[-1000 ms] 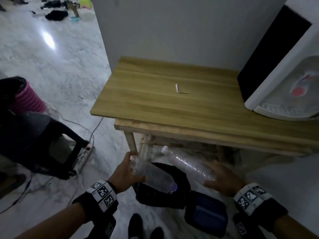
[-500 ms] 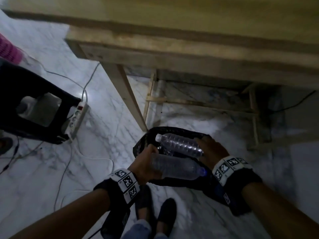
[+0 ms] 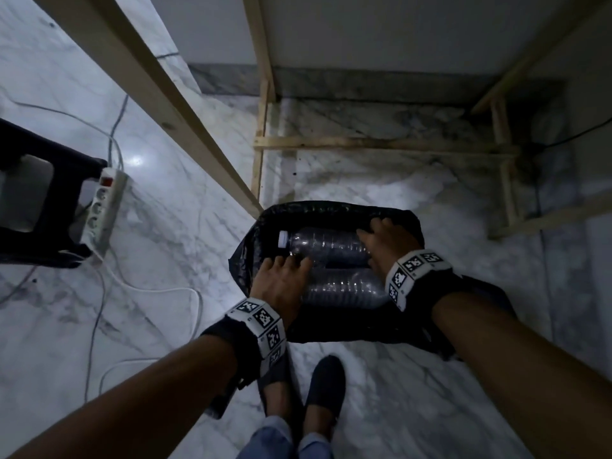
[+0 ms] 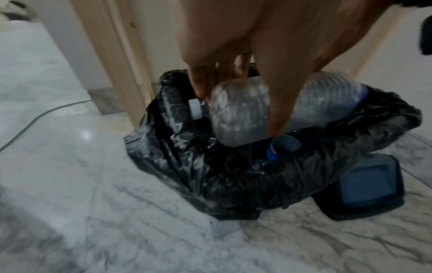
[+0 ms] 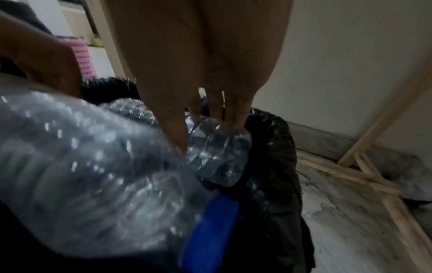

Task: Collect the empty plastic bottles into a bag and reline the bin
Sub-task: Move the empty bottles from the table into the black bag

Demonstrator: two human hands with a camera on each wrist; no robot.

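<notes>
Both hands are gripping bottles over the black bag (image 3: 410, 223): left hand (image 3: 281, 283) one (image 4: 280, 110), right hand (image 3: 387, 241) another (image 3: 324, 245).

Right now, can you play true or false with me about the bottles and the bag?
1. Each hand holds a bottle. True: the left hand grips the blue-capped bottle, the right hand grips the white-capped bottle.
2. The bag is white. False: it is black.
3. Both bottles lie sideways over the bag's mouth. True.
4. The bottles are full of juice. False: they look clear and empty.
5. The power strip is inside the bag. False: it lies on the floor by a black stool.
</notes>
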